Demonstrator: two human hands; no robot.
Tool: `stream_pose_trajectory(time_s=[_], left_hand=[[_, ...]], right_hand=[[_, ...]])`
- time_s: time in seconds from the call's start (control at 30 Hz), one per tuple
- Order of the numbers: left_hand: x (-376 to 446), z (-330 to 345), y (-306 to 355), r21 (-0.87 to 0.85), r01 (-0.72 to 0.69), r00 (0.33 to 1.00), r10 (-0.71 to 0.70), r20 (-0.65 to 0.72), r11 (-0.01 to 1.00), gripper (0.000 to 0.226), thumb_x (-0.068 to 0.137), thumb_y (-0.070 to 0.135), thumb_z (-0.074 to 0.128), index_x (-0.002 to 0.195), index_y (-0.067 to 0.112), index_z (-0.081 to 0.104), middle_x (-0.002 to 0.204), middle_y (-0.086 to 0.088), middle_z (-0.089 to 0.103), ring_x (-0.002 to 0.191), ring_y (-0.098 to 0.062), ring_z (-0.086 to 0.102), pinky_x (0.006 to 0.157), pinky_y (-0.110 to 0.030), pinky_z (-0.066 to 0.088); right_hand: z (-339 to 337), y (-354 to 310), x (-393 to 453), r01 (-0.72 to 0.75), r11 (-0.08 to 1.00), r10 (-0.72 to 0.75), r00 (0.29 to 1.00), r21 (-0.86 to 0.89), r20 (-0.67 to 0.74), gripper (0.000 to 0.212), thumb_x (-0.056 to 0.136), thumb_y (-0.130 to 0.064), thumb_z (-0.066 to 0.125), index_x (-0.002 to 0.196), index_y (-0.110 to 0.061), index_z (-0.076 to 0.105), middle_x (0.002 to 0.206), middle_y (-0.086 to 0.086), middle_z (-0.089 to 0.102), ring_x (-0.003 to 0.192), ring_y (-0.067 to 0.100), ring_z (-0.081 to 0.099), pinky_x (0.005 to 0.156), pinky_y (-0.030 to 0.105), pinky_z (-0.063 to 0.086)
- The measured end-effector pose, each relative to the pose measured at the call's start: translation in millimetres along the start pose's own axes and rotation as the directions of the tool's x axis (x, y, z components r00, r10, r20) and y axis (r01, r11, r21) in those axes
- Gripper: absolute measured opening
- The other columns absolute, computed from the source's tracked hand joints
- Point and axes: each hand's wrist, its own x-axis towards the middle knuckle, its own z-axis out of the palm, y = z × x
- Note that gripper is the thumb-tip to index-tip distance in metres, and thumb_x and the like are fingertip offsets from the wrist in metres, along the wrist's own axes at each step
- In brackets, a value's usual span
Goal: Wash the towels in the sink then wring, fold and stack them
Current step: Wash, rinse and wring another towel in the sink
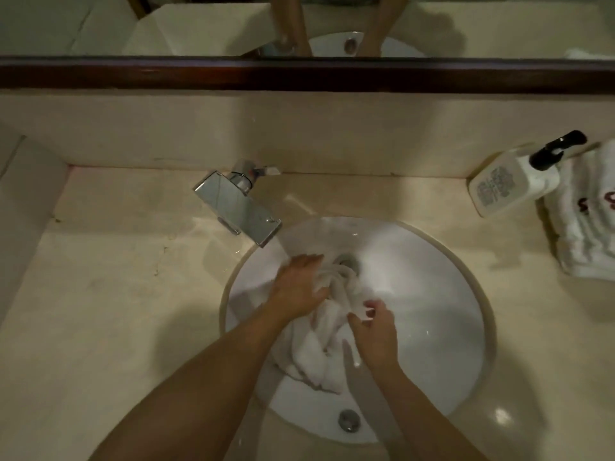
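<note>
White towel (319, 354) bunched in the sink (432, 294), pressed by left hand (299, 287) with flat grip, pinched by right hand (374, 331) near the drain.

Folded towels (590, 214) on counter (100, 311) far right, cut off by right edge; red stitching partly out of frame, unreadable. Bottle (509, 183) label print too small to read. Wet towel (319, 347) partly hidden under both hands; left hand (299, 284) fingertips buried in folds. Drain (347, 262) half covered by cloth. Forearms cut by bottom edge. Whole pic soft, blurry
</note>
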Motion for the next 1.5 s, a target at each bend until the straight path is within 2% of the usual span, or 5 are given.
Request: stream_pose_trajectory(time_s=[0.27,0.53,1.07,1.3,1.5], left_hand=[[28,1,26,-0.055,0.184,0.91,-0.149,0.388,0.981,0.039,0.075,0.041,0.071,0.103,0.016,0.062,0.099,-0.003,0.066,0.085,-0.021,0.061,0.068,-0.027,0.045],[-20,-41,-22,-0.957,0.197,0.891,-0.446,0.084,0.214,0.009,0.093,0.009,0.059,0.098,0.006,0.066,0.088,-0.008,0.069,0.08,-0.02,0.064,0.068,-0.023,0.053],[-62,-70,-21,-0.974,-0.047,0.834,-0.528,-0.16,0.222,0.02,0.106,0.018,0.039,0.11,0.009,0.056,0.085,-0.001,0.063,0.074,-0.012,0.061,0.061,-0.022,0.05],[-65,-67,-29,-0.998,-0.027,0.861,-0.509,0.005,-0.057,0.026,0.091,0.017,0.053,0.111,0.0,0.057,0.099,-0.014,0.066,0.094,-0.027,0.066,0.086,-0.043,0.056],[-64,-67,-20,-0.898,0.285,0.897,-0.423,0.126,0.336,0.007,0.085,0.014,0.074,0.091,0.016,0.07,0.086,-0.004,0.073,0.075,-0.016,0.071,0.063,-0.022,0.056]], right_hand=[[26,-17,4,-0.473,0.73,0.237,0.852,0.494,0.466,0.009,0.094,-0.003,0.06,0.086,-0.002,0.063,0.064,0.011,0.059,0.05,0.018,0.056,0.045,0.026,0.045],[-10,-68,42,0.176,0.983,-0.18,0.915,0.044,0.362,0.047,0.076,-0.027,0.081,0.106,-0.008,0.051,0.095,0.004,0.057,0.085,0.021,0.058,0.072,0.035,0.049],[-69,-127,95,0.496,0.677,-0.201,0.835,-0.543,0.512,0.018,0.088,-0.033,0.072,0.082,-0.021,0.06,0.076,-0.003,0.059,0.073,0.018,0.057,0.055,0.026,0.038],[-89,-116,71,0.332,0.936,-0.35,0.912,0.114,0.215,0.021,0.094,-0.027,0.067,0.086,-0.008,0.066,0.063,-0.007,0.063,0.048,0.001,0.056,0.046,0.014,0.04],[-95,-136,66,0.525,0.818,-0.465,0.844,-0.236,0.267,0.032,0.086,-0.039,0.076,0.076,-0.012,0.06,0.069,-0.002,0.058,0.06,0.014,0.053,0.049,0.022,0.037]])
